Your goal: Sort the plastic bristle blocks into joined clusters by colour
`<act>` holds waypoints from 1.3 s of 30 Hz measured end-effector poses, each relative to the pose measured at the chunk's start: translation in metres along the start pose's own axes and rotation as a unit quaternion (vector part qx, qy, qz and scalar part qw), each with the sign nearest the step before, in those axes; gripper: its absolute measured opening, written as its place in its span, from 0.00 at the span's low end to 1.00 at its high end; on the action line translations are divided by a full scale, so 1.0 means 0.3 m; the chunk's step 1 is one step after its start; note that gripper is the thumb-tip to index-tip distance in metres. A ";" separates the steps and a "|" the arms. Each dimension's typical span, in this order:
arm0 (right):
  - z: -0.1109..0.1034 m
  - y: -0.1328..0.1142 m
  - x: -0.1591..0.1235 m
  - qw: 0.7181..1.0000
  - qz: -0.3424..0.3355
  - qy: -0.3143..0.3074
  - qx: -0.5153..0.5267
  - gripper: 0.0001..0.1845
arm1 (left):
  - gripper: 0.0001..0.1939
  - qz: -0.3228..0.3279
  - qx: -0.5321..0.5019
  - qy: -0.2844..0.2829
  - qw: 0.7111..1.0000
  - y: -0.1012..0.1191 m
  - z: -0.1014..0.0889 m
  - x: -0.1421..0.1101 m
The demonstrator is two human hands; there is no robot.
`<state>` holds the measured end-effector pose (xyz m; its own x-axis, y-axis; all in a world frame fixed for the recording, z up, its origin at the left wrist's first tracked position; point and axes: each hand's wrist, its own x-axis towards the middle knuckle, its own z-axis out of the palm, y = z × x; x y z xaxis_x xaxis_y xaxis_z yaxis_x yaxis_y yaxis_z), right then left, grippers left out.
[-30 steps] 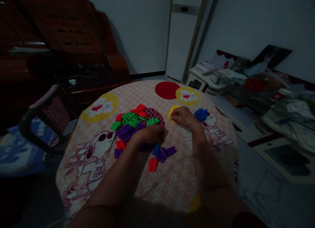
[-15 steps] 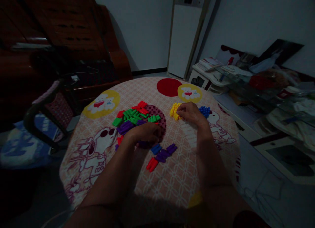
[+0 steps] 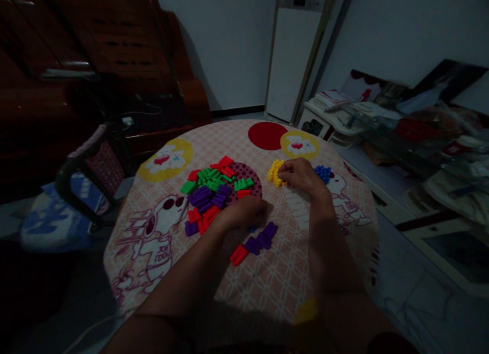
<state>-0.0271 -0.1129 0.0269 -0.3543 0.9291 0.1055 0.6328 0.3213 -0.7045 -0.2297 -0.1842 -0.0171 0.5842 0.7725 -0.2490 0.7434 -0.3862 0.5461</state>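
My right hand (image 3: 300,175) has its fingers pinched together at the yellow bumpy plastic toy blocks (image 3: 275,173), fingertips on their right side. Blue bumpy blocks (image 3: 323,173) lie just right of that hand. My left hand (image 3: 250,212) is closed, palm down, over the middle of the table; what its fingers hold, if anything, is hidden. Close to it lie purple blocks (image 3: 262,239) and a red block (image 3: 239,254), with a bit of blue showing under the hand. Left of it spreads a pile of green blocks (image 3: 211,178), purple blocks (image 3: 200,196) and red blocks (image 3: 206,219).
The round table wears a patterned tablecloth (image 3: 267,288). A chair (image 3: 89,170) stands at the left, with a wooden sofa (image 3: 133,63) behind it. At the right a low cabinet (image 3: 382,135) is heaped with papers and bags. A tall white appliance (image 3: 294,58) stands at the back.
My left hand has moved right, away from the pile and over the blue block, uncovering purple and red blocks. My right hand stays by the yellow blocks. The view has shifted slightly.
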 end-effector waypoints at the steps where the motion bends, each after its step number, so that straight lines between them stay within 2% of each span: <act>1: 0.002 -0.007 -0.002 1.000 -0.001 -0.012 0.007 0.07 | 0.07 -0.004 -0.030 0.039 0.999 -0.007 -0.003 0.008; 3: 0.003 -0.025 -0.006 0.999 -0.012 -0.031 0.005 0.07 | 0.06 -0.010 -0.089 0.123 0.988 -0.022 -0.001 0.030; 5: 0.002 -0.042 -0.009 0.999 -0.033 -0.032 -0.028 0.08 | 0.04 -0.012 -0.154 0.180 0.971 -0.035 0.013 0.054; 10: 0.029 -0.057 -0.019 0.990 -0.032 -0.009 -0.138 0.09 | 0.01 -0.021 -0.295 0.282 0.913 -0.074 0.051 0.094; 14: 0.106 -0.047 -0.046 0.993 -0.009 -0.049 -0.103 0.08 | 0.04 -0.028 -0.317 0.346 0.883 -0.107 0.059 0.113; 17: 0.159 -0.039 -0.067 0.996 0.007 -0.074 -0.055 0.09 | 0.04 -0.029 -0.305 0.369 0.877 -0.113 0.067 0.123; 20: 0.181 -0.032 -0.085 0.998 0.025 -0.047 -0.026 0.09 | 0.04 -0.029 -0.300 0.362 0.882 -0.095 0.077 0.125; 24: 0.173 -0.004 -0.106 0.997 0.060 -0.023 0.048 0.08 | 0.05 0.015 -0.329 0.328 0.885 -0.059 0.091 0.123; 28: 0.122 0.061 -0.114 0.981 0.095 -0.018 0.169 0.11 | 0.10 0.033 -0.370 0.323 0.871 -0.046 0.105 0.128; 30: 0.069 0.105 -0.116 0.974 0.111 0.040 0.193 0.11 | 0.12 0.026 -0.382 0.324 0.865 -0.048 0.107 0.127; 33: -0.030 0.185 -0.126 0.943 0.151 0.204 0.217 0.12 | 0.10 0.015 -0.373 0.327 0.868 -0.055 0.105 0.120; 35: -0.087 0.247 -0.139 0.902 0.167 0.334 0.216 0.12 | 0.09 0.012 -0.366 0.325 0.872 -0.059 0.104 0.118; 37: -0.122 0.311 -0.153 0.853 0.190 0.454 0.171 0.11 | 0.08 0.013 -0.363 0.321 0.875 -0.064 0.108 0.122; 39: -0.130 0.370 -0.161 0.813 0.212 0.535 0.092 0.09 | 0.07 0.018 -0.359 0.320 0.877 -0.069 0.117 0.129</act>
<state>0.0872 -0.1150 -0.0289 0.7326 0.6080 0.3060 0.3927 -0.0104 -0.9196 -0.2111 -0.1639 -0.0660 0.1301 0.9795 0.1536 0.1979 -0.1775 0.9640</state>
